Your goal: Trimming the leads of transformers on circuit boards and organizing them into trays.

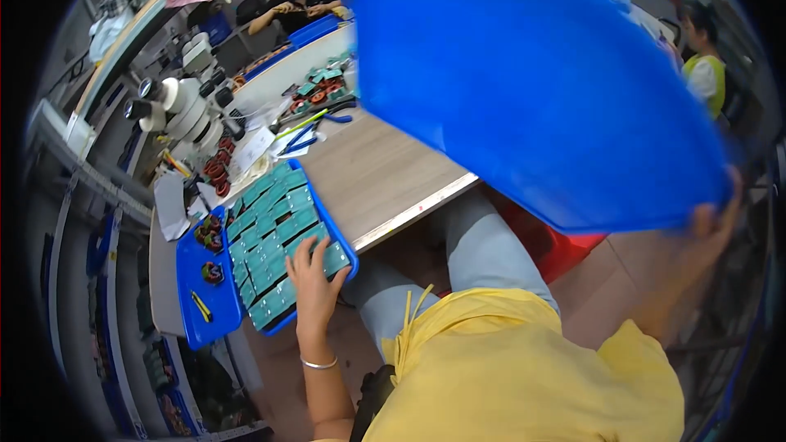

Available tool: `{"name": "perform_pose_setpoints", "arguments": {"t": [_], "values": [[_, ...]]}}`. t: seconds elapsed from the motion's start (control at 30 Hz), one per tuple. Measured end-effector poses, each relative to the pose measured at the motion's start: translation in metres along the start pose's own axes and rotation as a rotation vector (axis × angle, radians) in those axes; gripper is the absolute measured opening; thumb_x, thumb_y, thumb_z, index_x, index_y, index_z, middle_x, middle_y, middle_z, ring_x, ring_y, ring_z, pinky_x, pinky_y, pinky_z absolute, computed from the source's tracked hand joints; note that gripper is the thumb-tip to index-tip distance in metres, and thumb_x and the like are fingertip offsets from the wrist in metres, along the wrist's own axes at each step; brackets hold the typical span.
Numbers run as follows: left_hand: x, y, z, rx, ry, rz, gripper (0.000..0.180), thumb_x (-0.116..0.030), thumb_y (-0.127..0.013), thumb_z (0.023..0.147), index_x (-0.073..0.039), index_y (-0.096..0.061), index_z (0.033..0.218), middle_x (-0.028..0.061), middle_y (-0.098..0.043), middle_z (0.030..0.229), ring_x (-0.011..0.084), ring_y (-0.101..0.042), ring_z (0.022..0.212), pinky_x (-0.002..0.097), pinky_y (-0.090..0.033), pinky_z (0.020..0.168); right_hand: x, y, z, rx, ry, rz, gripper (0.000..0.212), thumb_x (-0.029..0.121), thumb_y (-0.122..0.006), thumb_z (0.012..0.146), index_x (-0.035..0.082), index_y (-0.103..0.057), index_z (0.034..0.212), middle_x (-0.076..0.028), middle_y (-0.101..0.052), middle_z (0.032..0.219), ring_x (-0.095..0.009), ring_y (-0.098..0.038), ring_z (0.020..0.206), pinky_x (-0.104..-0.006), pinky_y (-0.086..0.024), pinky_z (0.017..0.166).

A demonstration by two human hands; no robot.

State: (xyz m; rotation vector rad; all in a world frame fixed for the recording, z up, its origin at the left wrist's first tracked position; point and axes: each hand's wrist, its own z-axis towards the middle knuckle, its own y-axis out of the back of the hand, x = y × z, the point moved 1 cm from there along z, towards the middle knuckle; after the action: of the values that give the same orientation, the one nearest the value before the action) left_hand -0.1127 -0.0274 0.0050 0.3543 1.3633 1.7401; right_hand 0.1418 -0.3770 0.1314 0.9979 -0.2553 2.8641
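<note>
My right hand (719, 217), blurred by motion, grips the lower right corner of a large blue plastic tray (524, 90). That tray is raised, its flat face filling the upper right and hiding part of the bench. At the near edge of the bench, my left hand (314, 282) lies with fingers apart on the corner of another blue tray (350, 252). Rows of teal circuit boards (270, 237) are packed in it, and my fingertips touch the ones at that corner. To its left, a smaller blue tray (205, 331) carries a yellow-and-black cutter (201, 306) and several red-and-green wound parts (211, 272).
A white microscope (184, 106) stands at the back left of the wooden bench (385, 168). Blue-handled pliers (299, 139) and loose boards (321, 86) lie behind. Shelves (90, 295) line the left. A person (295, 0) works opposite; another (704, 65) sits at right.
</note>
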Motion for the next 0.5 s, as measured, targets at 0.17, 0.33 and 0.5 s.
{"name": "perform_pose_setpoints", "arguments": {"t": [0.17,0.33,0.5], "values": [[0.005,-0.006,-0.003,-0.025,-0.040,-0.034,0.056,-0.016,-0.072,0.067,-0.009,-0.049,0.118,0.0117,-0.042,0.123,0.0295,-0.038,0.118,0.0501,-0.019,0.103,0.036,-0.126,-0.097,0.572,0.395,0.224,0.044,0.005,-0.075,0.063,0.004,-0.052,0.102,-0.010,-0.059,0.073,-0.023,-0.058,0.063,-0.0305,-0.047,0.054],[0.005,-0.006,-0.004,-0.040,-0.069,0.001,0.055,-0.017,-0.071,0.070,-0.008,-0.048,0.119,0.0127,-0.041,0.124,0.0297,-0.035,0.121,0.0515,-0.019,0.102,0.018,-0.175,-0.170,0.829,0.546,0.030,0.041,0.001,-0.062,0.067,0.003,-0.053,0.106,-0.007,-0.058,0.080,-0.021,-0.053,0.066,-0.0304,-0.043,0.057],[0.004,-0.003,-0.003,-0.015,-0.052,-0.003,0.054,-0.018,-0.069,0.072,-0.008,-0.047,0.121,0.0122,-0.040,0.126,0.0288,-0.034,0.123,0.0500,-0.018,0.103,0.001,-0.194,-0.221,1.163,0.568,-0.210,0.045,0.005,-0.051,0.071,0.002,-0.050,0.115,-0.006,-0.056,0.098,-0.020,-0.050,0.078,-0.0308,-0.041,0.067]]}}
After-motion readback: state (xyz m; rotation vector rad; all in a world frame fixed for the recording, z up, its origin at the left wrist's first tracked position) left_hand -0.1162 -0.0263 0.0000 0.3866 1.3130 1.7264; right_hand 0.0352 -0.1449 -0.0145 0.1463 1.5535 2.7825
